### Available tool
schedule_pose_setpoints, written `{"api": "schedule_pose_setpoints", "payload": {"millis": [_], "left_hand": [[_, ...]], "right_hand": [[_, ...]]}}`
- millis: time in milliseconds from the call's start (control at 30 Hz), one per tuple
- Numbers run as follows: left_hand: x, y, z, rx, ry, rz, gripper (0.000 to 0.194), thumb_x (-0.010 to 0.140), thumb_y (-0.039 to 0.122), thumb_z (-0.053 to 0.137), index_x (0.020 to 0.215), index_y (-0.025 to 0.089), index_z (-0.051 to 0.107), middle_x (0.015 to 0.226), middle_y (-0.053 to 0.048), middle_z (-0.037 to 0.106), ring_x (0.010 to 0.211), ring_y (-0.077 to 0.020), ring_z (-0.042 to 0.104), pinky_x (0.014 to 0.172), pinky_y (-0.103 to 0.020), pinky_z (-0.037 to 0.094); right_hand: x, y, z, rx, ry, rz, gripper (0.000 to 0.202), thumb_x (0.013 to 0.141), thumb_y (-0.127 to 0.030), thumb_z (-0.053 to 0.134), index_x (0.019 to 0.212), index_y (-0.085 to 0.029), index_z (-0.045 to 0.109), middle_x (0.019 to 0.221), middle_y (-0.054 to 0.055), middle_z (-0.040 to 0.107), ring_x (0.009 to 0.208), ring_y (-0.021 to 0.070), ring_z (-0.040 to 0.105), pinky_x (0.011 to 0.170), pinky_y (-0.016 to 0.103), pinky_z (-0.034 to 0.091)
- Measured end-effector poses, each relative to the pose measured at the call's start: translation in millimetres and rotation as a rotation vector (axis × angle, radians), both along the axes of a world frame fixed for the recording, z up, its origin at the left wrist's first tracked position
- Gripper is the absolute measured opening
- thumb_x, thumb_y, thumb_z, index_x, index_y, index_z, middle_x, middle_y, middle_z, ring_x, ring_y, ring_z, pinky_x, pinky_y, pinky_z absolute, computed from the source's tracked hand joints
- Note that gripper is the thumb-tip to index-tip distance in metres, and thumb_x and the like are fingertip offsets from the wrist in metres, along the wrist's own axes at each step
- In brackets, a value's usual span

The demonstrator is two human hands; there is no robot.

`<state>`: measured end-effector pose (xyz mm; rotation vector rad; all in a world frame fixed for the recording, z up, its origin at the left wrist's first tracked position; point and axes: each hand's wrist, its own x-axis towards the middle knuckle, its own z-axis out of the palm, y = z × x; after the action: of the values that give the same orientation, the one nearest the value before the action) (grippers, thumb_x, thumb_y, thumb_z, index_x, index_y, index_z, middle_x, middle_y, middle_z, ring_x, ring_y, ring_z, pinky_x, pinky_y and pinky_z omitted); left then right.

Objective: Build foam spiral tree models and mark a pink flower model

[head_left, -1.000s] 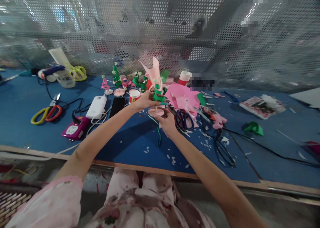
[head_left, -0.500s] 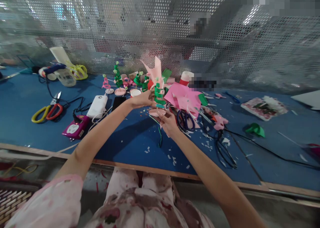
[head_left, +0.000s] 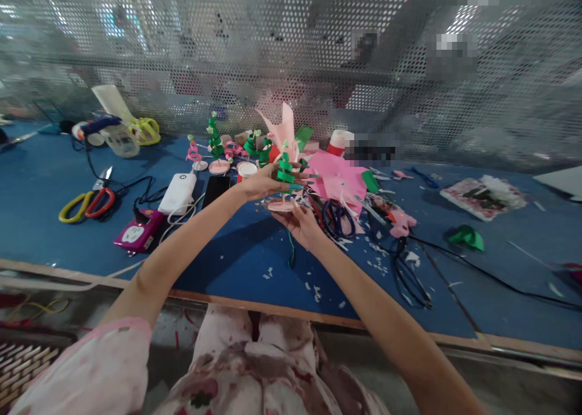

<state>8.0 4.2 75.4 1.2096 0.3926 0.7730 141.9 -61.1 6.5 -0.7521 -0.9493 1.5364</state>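
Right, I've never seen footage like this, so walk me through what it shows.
There's no machine here, just a person working bare-handed. Every picture comes from one camera worn on the head, looking forward and down.

The right hand holds a pink round base, with a green paper spiral standing above it. The left hand reaches around the spiral; whether it grips is unclear.

On the blue table lie scissors with yellow and red handles, a purple box, a black phone-like slab, pink paper, and scattered scraps.

room between forearms point(head_left: 188, 233), pink paper point(head_left: 334, 173) beyond
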Motion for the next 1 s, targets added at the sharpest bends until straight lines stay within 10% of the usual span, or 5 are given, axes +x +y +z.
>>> {"api": "schedule_pose_setpoints", "payload": {"millis": [533, 1000], "left_hand": [[6.7, -5.4, 4.7, -0.071, -0.032, 0.209, 0.034, 0.081, 0.009, 0.051, 0.114, 0.011, 0.052, 0.102, -0.014, 0.067, 0.091, -0.0204, 0.067, 0.076, -0.031, 0.052], [6.3, -7.6, 1.6, -0.078, -0.182, 0.098, 0.048, 0.071, 0.018, 0.064, 0.118, 0.012, 0.051, 0.103, -0.012, 0.068, 0.092, -0.0198, 0.065, 0.077, -0.029, 0.051]], "right_hand": [[-1.3, 1.9, -1.0, 0.015, 0.031, -0.03, 0.035, 0.057, -0.05, 0.075, 0.075, -0.021, 0.066, 0.085, 0.001, 0.073, 0.089, 0.0215, 0.068, 0.097, 0.046, 0.045], [0.0, 5.7, -9.2, 0.023, 0.109, 0.018, 0.033, 0.06, -0.048, 0.075, 0.076, -0.02, 0.068, 0.085, 0.003, 0.073, 0.087, 0.0197, 0.068, 0.097, 0.039, 0.047]]}}
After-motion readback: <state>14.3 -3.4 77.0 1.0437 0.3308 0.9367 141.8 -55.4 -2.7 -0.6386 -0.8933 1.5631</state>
